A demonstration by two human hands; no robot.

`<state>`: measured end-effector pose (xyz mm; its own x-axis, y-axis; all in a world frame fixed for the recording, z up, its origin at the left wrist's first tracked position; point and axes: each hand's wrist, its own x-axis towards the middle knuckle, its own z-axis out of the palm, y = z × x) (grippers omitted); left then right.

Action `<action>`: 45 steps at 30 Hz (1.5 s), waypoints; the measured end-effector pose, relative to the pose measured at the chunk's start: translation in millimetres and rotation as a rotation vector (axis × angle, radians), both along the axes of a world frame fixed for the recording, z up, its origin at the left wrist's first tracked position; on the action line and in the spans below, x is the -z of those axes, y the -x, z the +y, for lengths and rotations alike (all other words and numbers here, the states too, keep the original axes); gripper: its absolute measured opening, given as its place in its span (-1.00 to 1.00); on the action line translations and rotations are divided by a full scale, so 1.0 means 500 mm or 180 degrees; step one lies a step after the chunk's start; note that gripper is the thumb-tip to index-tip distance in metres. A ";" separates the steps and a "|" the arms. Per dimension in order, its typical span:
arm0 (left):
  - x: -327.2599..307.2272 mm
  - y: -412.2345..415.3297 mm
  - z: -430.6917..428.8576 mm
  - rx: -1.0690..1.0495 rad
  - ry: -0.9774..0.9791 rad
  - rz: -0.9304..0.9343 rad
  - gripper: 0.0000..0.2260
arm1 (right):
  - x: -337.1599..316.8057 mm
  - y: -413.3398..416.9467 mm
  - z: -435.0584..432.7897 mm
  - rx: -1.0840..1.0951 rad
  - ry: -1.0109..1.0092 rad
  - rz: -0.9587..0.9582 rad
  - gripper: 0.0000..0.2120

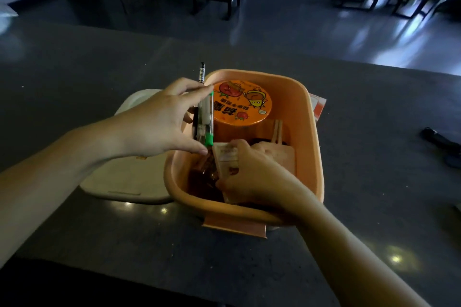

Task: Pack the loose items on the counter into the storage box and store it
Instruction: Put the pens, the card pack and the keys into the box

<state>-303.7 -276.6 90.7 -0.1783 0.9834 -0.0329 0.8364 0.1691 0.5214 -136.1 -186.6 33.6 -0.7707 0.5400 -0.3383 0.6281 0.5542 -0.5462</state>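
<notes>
An orange storage box [310,137] stands on the dark counter [74,77]. Inside it at the far end sits an orange instant-noodle cup [243,103], with a pair of chopsticks [277,131] beside it. My left hand [159,122] hovers over the box's left rim and holds two pens [205,117], one with green ends and one black. My right hand [252,173] is down in the near part of the box, gripping a small snack packet [227,159] over dark wrapped items. The box's cream lid [124,182] lies to the left.
An orange-and-white packet [318,107] peeks out behind the box's right side. A black object [441,143] lies on the counter at the far right. Chairs and tables stand on the floor beyond the counter's far edge.
</notes>
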 end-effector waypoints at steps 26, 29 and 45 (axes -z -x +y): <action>0.038 -0.041 0.068 0.0277 -0.0001 -0.0204 -0.06 | -0.047 -0.038 0.067 0.0879 -0.1570 0.0413 -0.62; 0.038 -0.036 0.077 0.0308 -0.0022 -0.0202 -0.05 | -0.040 -0.018 0.075 0.0949 -0.2117 0.0045 -0.56; 0.051 -0.016 0.085 0.0341 -0.0059 -0.0121 -0.10 | 0.001 -0.042 0.058 0.0499 -0.1362 0.0231 -0.71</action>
<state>-295.5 -234.1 65.0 -0.0710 0.9973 -0.0194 0.8287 0.0698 0.5553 -114.8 -157.6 33.0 -0.6821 0.7312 -0.0077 0.6908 0.6409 -0.3347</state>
